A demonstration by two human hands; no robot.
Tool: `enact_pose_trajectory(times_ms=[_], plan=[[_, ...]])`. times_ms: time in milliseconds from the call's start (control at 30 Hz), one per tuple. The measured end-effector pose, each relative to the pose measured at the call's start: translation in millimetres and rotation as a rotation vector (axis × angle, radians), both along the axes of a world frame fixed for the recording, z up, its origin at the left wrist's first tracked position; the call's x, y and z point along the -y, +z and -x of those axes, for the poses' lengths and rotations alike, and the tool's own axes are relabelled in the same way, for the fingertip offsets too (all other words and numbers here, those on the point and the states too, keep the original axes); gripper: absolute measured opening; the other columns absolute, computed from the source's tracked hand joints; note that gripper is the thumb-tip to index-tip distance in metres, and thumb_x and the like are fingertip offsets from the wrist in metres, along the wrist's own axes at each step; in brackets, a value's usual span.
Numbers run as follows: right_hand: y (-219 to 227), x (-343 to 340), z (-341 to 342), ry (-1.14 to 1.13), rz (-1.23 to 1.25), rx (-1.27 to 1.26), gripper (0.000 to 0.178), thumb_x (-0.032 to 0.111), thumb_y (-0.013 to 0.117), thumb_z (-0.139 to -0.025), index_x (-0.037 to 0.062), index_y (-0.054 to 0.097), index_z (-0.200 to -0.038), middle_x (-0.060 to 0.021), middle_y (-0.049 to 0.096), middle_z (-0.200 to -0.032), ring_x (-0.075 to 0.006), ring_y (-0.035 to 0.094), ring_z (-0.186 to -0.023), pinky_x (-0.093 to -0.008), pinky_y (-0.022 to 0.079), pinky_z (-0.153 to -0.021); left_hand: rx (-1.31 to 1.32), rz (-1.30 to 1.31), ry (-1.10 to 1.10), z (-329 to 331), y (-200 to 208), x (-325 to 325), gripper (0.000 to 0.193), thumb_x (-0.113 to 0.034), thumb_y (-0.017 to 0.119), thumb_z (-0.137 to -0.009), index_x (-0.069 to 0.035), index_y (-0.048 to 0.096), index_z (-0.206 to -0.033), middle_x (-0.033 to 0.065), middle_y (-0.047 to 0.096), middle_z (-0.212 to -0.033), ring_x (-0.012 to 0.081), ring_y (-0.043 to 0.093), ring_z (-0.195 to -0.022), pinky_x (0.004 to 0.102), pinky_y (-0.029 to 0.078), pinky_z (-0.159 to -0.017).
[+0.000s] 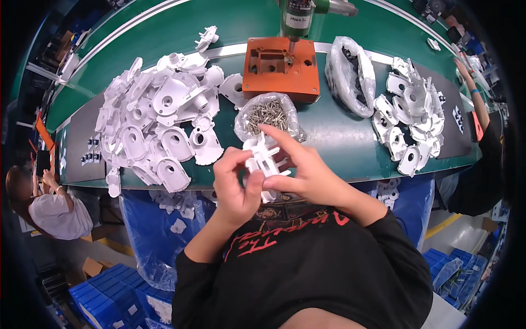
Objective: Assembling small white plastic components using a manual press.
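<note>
- Head view, and both bare hands meet on one white plastic part (264, 159), up in front of the chest at the near edge of the green worktop (323, 151).
- Left hand (234, 183): fingers curled, thumb and forefinger closed in on the part's left side.
- Right hand (309, 174): thumb pressing low on the part, forefinger stretched to its top end, a wide span between them, so this grip is clamped lengthwise.
- Just beyond the fingertips sits a clear bag (294, 123) of small metal pins (268, 114).
- Behind that, the orange fixture (281, 82) under a green tool (296, 22).
- White parts heap up left (170, 104) and right (413, 112), well apart from the hands.
</note>
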State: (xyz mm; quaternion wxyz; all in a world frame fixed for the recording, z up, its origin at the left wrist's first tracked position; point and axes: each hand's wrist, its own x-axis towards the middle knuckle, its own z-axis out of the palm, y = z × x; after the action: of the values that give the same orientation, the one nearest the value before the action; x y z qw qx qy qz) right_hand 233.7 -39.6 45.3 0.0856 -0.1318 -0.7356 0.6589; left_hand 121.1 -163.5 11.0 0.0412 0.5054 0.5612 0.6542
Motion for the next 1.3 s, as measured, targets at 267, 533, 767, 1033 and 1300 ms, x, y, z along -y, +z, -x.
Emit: enact_pose_trajectory(times_ms=[267,533,767,1033,1300], plan=[[-14.2,4.4,-0.7,-0.071,0.09,0.013,0.077,0.029,0.069,-0.077,0.0061,0.024,-0.135,-0.0131,0.052,-0.108,-0.0196,0.057,-0.093,-0.0315,0.047,-0.078,0.239,-0.035,0.061,-2.2,11.1,-31.6,0.021,-0.009,0.039,-0.094,0.002,0.036,-0.112,0.0105,0.056,-0.083,0.0107,0.054,-0.069,0.0228,0.044,-0.064],[-28.5,6.7,1.9,-0.225,0.227,-0.191,0.083,0.032,0.07,-0.076,0.0076,0.02,-0.138,-0.0113,0.048,-0.106,-0.0189,0.052,-0.098,-0.0321,0.042,-0.086,0.252,0.003,0.121,-3.6,10.6,-41.4,0.017,-0.005,0.042,-0.093,0.002,0.039,-0.108,0.0112,0.058,-0.086,0.0099,0.057,-0.074,0.0224,0.046,-0.063],[-29.2,2.3,1.7,-0.211,0.083,-0.146,0.081,0.036,0.069,-0.076,0.0079,0.023,-0.137,-0.0107,0.047,-0.111,-0.0185,0.05,-0.101,-0.0318,0.041,-0.086,0.187,0.219,0.096,-11.5,8.5,-41.3,0.017,-0.001,0.041,-0.093,0.002,0.04,-0.109,0.0101,0.054,-0.092,0.0105,0.054,-0.078,0.0218,0.045,-0.066],[-33.9,-21.7,-6.8,0.042,0.89,-0.181,0.077,0.064,0.017,-0.088,0.0023,0.043,-0.125,-0.0231,0.06,-0.097,-0.0327,0.062,-0.086,-0.0394,0.05,-0.077,0.01,0.006,-0.244,-0.4,15.7,-31.0,0.049,-0.002,0.061,-0.075,0.001,0.036,-0.118,0.0151,0.06,-0.1,0.0196,0.058,-0.09,0.0349,0.045,-0.081],[-35.9,-24.4,-7.4,0.018,1.362,-0.353,0.062,0.054,0.02,-0.093,0.0069,0.045,-0.123,-0.0134,0.059,-0.11,-0.0276,0.061,-0.095,-0.0389,0.049,-0.083,-0.433,0.186,-0.29,1.0,28.1,-44.5,0.052,-0.001,0.067,-0.063,-0.008,0.04,-0.108,0.0155,0.054,-0.12,0.0336,0.047,-0.117,0.0535,0.02,-0.105]])
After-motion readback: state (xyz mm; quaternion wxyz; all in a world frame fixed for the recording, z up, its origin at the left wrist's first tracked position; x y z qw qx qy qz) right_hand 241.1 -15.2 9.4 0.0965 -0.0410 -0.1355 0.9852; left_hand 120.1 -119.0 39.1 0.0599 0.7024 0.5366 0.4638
